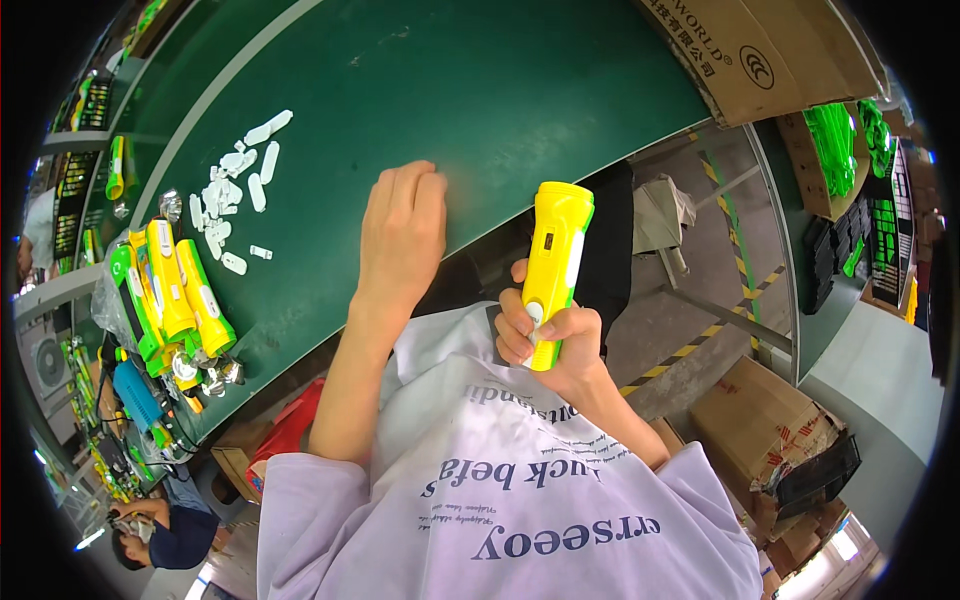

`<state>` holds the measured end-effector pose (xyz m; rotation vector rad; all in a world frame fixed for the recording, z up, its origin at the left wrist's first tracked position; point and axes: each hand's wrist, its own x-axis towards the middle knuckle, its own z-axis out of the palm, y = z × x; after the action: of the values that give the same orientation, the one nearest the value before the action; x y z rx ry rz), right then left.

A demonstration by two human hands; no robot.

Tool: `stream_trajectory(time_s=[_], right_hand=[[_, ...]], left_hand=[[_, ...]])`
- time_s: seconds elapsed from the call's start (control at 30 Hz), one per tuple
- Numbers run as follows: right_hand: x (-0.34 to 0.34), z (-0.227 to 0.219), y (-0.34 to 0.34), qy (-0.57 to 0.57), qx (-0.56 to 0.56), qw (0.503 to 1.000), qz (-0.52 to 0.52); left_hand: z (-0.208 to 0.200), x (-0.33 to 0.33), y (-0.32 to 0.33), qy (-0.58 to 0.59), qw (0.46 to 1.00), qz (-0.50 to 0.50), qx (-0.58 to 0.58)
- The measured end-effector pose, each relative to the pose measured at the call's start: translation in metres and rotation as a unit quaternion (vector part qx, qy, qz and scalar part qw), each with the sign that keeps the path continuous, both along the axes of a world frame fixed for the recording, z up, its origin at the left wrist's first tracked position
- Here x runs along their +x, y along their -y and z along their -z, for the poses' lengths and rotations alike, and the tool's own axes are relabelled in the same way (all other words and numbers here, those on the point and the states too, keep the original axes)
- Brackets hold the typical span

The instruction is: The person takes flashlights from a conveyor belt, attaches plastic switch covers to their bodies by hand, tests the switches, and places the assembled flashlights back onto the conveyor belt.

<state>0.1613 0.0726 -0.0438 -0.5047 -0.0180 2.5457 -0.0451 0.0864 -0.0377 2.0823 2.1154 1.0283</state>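
My right hand [578, 362] is wrapped round the lower end of a yellow flashlight [557, 235] with green edges. The flashlight stands nearly upright in front of my shirt, its wide head pointing away from me; a white strip runs along its right side and my thumb lies near a white oval part low on the body. On the green table [340, 60], close to its near edge, rests my left hand [402, 230] with the fingers curled under. Its palm is hidden, so whatever it may hold does not show.
Small white plastic pieces [225, 190] lie scattered left of my left hand. Several yellow-green flashlights [170, 290] are heaped at the table's left edge, beside a blue tool [137, 390]. A cardboard box [770, 55] stands far right. Another person [175, 530] sits at lower left.
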Motion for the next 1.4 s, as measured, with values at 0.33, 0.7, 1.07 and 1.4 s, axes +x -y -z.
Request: stream_trajectory(time_s=[0.33,0.7,1.07,1.4], right_hand=[[0.000,-0.004,-0.002,-0.003,-0.022,1.000,0.005],[0.000,-0.003,-0.003,0.002,-0.017,1.000,-0.001],[0.000,-0.003,-0.003,0.016,-0.010,1.000,0.000],[0.009,0.009,0.000,-0.120,-0.029,0.992,-0.018]], left_hand=[[-0.019,-0.007,0.018,-0.092,0.983,0.156,-0.002],[-0.026,-0.010,0.014,0.001,0.983,0.176,-0.058],[-0.031,-0.025,0.005,0.111,0.969,0.152,-0.159],[-0.023,0.047,0.000,0.593,0.768,0.143,-0.193]])
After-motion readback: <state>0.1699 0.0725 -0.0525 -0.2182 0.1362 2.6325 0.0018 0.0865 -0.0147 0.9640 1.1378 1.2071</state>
